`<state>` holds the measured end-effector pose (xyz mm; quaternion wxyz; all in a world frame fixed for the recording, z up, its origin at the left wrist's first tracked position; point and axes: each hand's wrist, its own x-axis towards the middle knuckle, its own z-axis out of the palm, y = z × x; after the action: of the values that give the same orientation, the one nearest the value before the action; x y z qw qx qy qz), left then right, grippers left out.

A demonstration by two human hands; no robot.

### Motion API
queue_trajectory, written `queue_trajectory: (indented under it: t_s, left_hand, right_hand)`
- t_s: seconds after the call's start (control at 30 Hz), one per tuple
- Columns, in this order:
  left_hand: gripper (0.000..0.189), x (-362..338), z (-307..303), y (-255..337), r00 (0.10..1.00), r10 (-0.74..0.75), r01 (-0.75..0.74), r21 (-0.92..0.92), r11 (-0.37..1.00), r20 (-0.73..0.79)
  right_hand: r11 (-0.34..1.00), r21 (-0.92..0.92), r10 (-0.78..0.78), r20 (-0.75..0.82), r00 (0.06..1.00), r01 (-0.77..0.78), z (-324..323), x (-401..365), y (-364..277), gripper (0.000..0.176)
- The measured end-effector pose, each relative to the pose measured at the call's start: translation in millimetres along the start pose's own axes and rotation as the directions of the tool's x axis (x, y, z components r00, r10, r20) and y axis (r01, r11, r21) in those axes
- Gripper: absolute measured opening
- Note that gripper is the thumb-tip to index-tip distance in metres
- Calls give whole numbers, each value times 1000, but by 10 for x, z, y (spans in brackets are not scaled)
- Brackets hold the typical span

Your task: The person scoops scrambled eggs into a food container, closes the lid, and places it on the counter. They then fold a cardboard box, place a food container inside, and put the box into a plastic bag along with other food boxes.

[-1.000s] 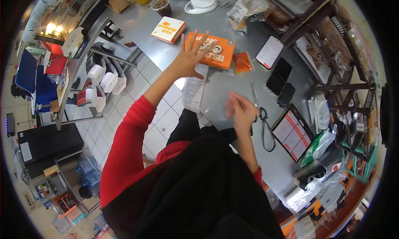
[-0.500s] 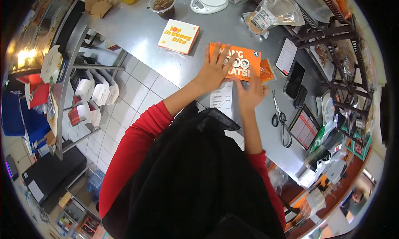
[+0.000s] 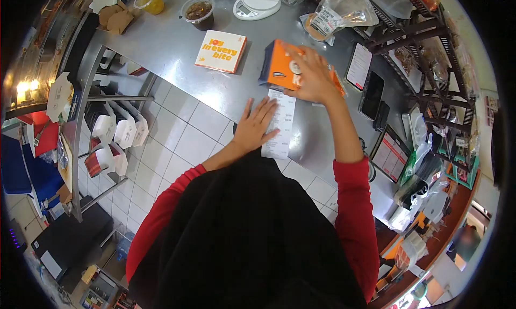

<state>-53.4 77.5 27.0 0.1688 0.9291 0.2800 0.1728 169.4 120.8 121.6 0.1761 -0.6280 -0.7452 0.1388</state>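
Observation:
My right hand (image 3: 316, 75) grips an orange box (image 3: 280, 62) from above, with fingers over its top and thumb at the near edge. The box is tilted, so its dark left side shows, and the hand covers most of its printing. A long white printed receipt (image 3: 279, 131) lies on the metal table (image 3: 177, 51), its upper end close against the box. My left hand (image 3: 255, 127) is open, fingers spread, with the fingertips and thumb on the receipt's left part. A white box (image 3: 220, 50) with orange and yellow lettering sits further left.
Behind are a cup of dark drink (image 3: 199, 13), a yellow cup (image 3: 150, 1), a white scale (image 3: 258, 4) and a plastic bag of food (image 3: 344, 13). Rightward lie two phones (image 3: 358, 67), a tablet (image 3: 391, 153) and a dark rack (image 3: 414, 45). The table's front edge runs below my left hand.
My left hand has left the orange box and come down onto the receipt. My right hand has moved onto the box's top, and the box now tilts. More of the receipt shows.

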Motion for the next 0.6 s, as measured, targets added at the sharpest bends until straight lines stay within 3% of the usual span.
queue_trajectory:
  t_s: [0.1, 0.13, 0.23, 0.33, 0.5, 0.6]
  left_hand:
    - [65, 251, 10, -222, 992, -47, 38, 78, 996, 118]
    - [65, 386, 28, -304, 999, 28, -26, 74, 997, -28]
    - [64, 840, 93, -520, 996, 21, -9, 139, 990, -90]
    - [53, 1096, 223, -661, 993, 31, -14, 153, 988, -110]
    - [48, 1158, 274, -736, 996, 32, -18, 161, 987, -85]
    - [50, 1136, 226, -755, 997, 52, -45, 120, 992, -51]
  right_hand:
    - [986, 162, 45, -93, 995, -29, -498, -337, -151, 108]
    - [989, 148, 33, -66, 997, -23, -667, -455, -218, 108]
    - [998, 63, 8, 19, 1000, -9, -938, -784, -395, 109]
    - [998, -58, 12, 86, 996, -7, -679, -942, -409, 112]
    - [981, -194, 30, 144, 989, -2, 340, -1028, -230, 120]
    - [986, -166, 37, 168, 985, -9, 267, -1037, -273, 125]
